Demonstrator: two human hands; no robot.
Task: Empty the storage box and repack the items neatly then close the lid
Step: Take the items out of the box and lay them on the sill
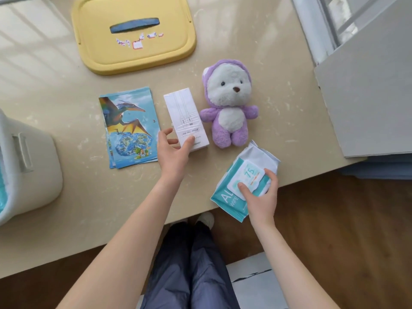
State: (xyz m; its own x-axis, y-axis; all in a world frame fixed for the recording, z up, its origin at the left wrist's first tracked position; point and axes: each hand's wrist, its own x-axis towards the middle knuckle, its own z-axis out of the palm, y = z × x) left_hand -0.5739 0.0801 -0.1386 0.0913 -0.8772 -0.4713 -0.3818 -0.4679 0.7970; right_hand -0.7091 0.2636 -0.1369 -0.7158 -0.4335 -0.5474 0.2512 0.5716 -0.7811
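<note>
Left hand (174,150) rests on near end of white rectangular carton (186,117), fingers fairly straight, thumb spread. Right hand (260,195) grips teal-and-white soft wipes packet (225,198) at near edge of beige tabletop (66,197) (packet partly overhanging). Pale plastic storage box (29,170) stands far left, its yellow plastic lid (133,56) lying apart, farther back.

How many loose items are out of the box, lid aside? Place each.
4: blue dinosaur card stack, leftmost; white cardboard carton, touched by left hand; purple plush bear beside it; teal wipes pack, gripped by right hand. Grey box may hide more.
</note>
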